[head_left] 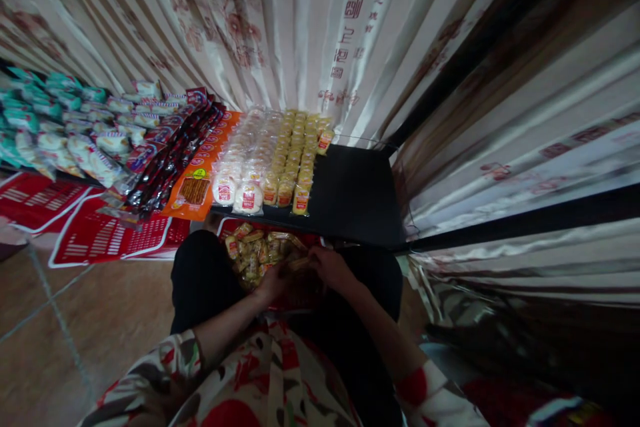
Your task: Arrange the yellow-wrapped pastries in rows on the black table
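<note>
Between my knees stands a red basket holding a pile of small yellow-wrapped snack packets. My left hand is low over the basket's near side, with its fingers closed around one end of a snack packet. The other end is pinched by my right hand, which is at the basket's right side. Both hands are dim, and part of the packet is hidden by the fingers.
A black table carries rows of yellow packets, white round crackers, an orange bag, dark red packets and white ones. Red baskets are underneath at left. A patterned curtain hangs behind.
</note>
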Tool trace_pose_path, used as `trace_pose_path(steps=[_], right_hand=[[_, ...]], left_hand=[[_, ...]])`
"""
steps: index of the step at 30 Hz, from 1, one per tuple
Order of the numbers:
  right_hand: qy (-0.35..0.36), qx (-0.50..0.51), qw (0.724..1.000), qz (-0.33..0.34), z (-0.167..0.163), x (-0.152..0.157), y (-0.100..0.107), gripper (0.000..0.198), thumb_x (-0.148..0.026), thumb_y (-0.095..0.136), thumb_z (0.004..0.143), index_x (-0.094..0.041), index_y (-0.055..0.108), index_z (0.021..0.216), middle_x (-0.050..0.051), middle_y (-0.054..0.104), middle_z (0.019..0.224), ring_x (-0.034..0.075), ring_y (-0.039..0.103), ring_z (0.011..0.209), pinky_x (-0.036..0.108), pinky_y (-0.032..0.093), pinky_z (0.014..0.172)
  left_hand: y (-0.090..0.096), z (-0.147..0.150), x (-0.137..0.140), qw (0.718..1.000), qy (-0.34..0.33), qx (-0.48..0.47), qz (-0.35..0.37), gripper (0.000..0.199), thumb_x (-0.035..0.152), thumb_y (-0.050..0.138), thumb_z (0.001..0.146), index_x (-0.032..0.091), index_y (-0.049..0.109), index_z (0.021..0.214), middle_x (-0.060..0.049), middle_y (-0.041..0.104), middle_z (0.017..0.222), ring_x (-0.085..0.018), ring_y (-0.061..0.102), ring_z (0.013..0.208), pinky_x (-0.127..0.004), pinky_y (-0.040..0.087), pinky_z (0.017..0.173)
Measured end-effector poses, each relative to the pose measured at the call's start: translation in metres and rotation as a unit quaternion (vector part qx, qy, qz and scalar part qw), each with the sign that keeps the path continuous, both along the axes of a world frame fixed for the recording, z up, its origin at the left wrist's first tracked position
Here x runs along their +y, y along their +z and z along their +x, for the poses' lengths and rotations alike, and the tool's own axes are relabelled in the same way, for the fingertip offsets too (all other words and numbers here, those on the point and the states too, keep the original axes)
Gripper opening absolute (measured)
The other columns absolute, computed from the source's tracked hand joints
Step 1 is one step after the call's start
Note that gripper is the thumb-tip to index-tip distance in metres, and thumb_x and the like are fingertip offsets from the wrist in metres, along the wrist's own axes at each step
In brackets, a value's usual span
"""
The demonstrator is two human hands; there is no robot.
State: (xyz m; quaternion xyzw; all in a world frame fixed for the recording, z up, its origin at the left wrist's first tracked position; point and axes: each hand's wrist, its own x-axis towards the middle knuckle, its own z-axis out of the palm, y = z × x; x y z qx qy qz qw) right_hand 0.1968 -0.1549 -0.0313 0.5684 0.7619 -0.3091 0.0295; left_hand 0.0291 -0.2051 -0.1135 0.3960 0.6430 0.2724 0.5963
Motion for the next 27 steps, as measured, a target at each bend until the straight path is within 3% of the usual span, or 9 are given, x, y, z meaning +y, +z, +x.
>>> trace_pose_path(steps=[5, 11, 19, 27], right_hand=[[-0.041, 0.115, 0.992, 0.010, 0.014, 0.004, 0.010, 0.016, -0.015, 0.051, 0.077, -0.019, 0.061, 0.089, 0.004, 0.068, 0.087, 0.017, 0.062, 0.080, 0.025, 0.041, 0.072], [-0.118, 0.274, 0.954, 0.011, 0.034, 0.009, 0.016, 0.016, -0.030, 0.052, 0.078, -0.019, 0.062, 0.085, 0.002, 0.067, 0.080, 0.016, 0.060, 0.072, 0.027, 0.045, 0.067], [-0.318, 0.461, 0.824, -0.091, 0.047, 0.021, 0.035, 0.037, -0.049, 0.065, 0.066, -0.017, 0.062, 0.085, 0.001, 0.066, 0.076, 0.012, 0.058, 0.065, 0.023, 0.044, 0.057], [-0.437, 0.537, 0.718, -0.075, 0.063, 0.037, 0.026, 0.034, -0.045, 0.071, 0.062, -0.018, 0.064, 0.080, -0.001, 0.064, 0.068, 0.007, 0.055, 0.055, 0.018, 0.043, 0.051]], left_hand=[[0.027, 0.001, 0.010, 0.997, 0.049, -0.047, 0.025, 0.028, 0.011, 0.059, 0.068, 0.014, 0.061, 0.096, -0.004, 0.067, 0.085, -0.015, 0.062, 0.080, -0.025, 0.047, 0.075], [0.082, 0.004, 0.033, 0.989, 0.034, -0.116, 0.085, 0.021, 0.027, 0.059, 0.073, 0.015, 0.061, 0.090, -0.002, 0.066, 0.079, -0.011, 0.059, 0.067, -0.020, 0.045, 0.059], [0.134, 0.041, 0.081, 0.992, 0.000, -0.096, 0.077, 0.024, 0.025, 0.051, 0.081, 0.014, 0.057, 0.101, -0.001, 0.065, 0.067, -0.009, 0.059, 0.048, -0.016, 0.038, 0.042], [0.159, 0.088, 0.135, 0.997, -0.018, -0.074, 0.030, 0.017, 0.018, 0.043, 0.086, 0.011, 0.054, 0.098, -0.005, 0.065, 0.084, -0.006, 0.061, 0.046, -0.013, 0.031, 0.034]])
